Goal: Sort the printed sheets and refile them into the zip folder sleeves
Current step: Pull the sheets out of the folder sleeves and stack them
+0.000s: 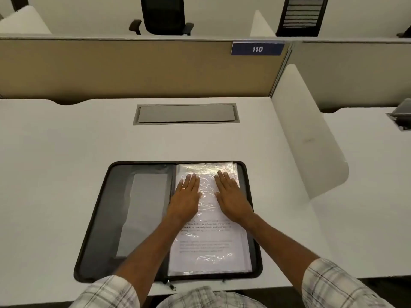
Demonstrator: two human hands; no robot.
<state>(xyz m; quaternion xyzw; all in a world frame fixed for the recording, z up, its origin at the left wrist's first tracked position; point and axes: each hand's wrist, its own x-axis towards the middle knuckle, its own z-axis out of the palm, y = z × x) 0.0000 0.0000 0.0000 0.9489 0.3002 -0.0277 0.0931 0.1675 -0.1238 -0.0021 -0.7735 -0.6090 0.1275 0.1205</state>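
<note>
Zip folder: the zip folder point(104, 218) is lying open on the near part of the white desk point(66, 141). Its left panel is showing a dark inner pocket, and its right panel is carrying the stack of clear sleeves point(242, 252).
Printed sheets: a printed sheet point(206, 243) is showing text-up through the top sleeve. No loose sheets are showing on the desk.
Left hand: the left hand point(185, 194) is pressing flat on the far-left part of the top sleeve — fingers straight and together, grasping nothing.
Right hand: the right hand point(231, 194) is lying flat near it on the far-right part, fingers straight and released.
Step in hand: the person seems to be smoothing the filled sleeves. Whether sorting is starting or finishing, I cannot tell.
Next move: it is probably calling for a fingertip pinch at a sleeve edge — the slick plastic is likely to slide, so one palm should be steadying the stack.
</note>
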